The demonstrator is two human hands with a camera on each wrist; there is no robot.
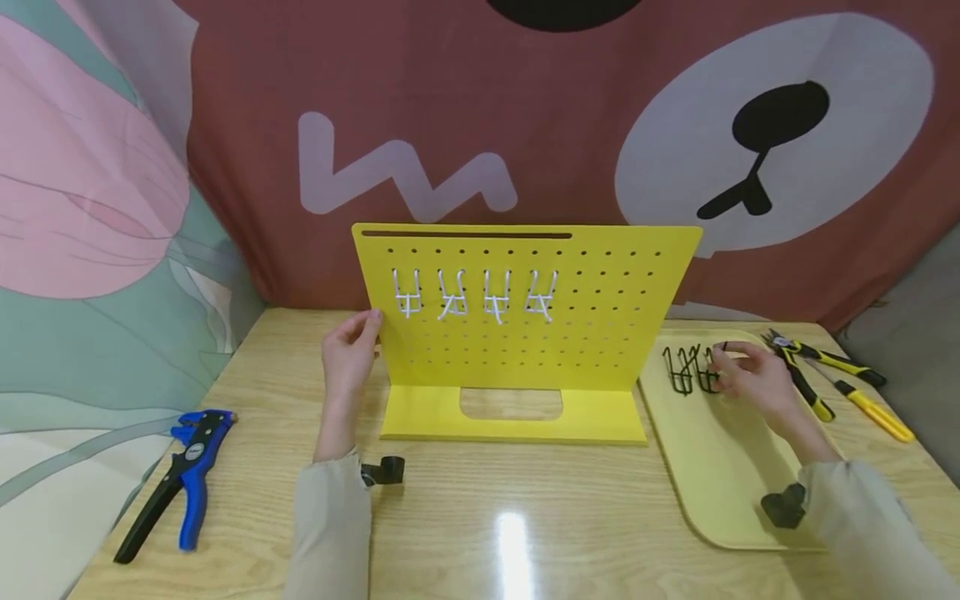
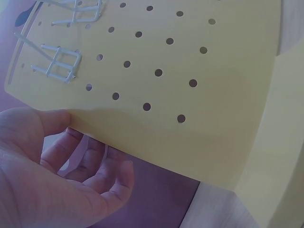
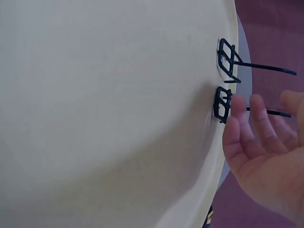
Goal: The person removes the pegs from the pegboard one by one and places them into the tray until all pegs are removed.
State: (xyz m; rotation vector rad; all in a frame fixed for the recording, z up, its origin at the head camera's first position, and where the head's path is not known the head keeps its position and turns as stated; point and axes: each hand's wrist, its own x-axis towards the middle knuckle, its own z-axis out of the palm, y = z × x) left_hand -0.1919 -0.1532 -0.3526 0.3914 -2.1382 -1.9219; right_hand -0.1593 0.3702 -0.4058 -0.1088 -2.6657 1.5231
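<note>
A yellow pegboard point(image 1: 510, 350) stands upright on its flat base, with several white wire hooks point(image 1: 497, 298) in a row on its upper left part. My left hand point(image 1: 352, 346) grips the board's left edge; in the left wrist view the thumb point(image 2: 56, 121) lies on the front and the other fingers are behind the edge. On the right, my right hand point(image 1: 753, 379) is at the black wire hooks point(image 1: 681, 372) near the far end of a pale yellow tray point(image 1: 720, 475). In the right wrist view its fingers point(image 3: 259, 109) overlap the nearer black hook, the thumb apart from them.
Right of the tray lie pliers point(image 1: 806, 387) with black and yellow handles and a yellow utility knife point(image 1: 873, 408). A blue and black wire stripper point(image 1: 191, 467) lies at the table's left. Behind the wooden table point(image 1: 450, 517) hangs a printed cloth point(image 1: 420, 75).
</note>
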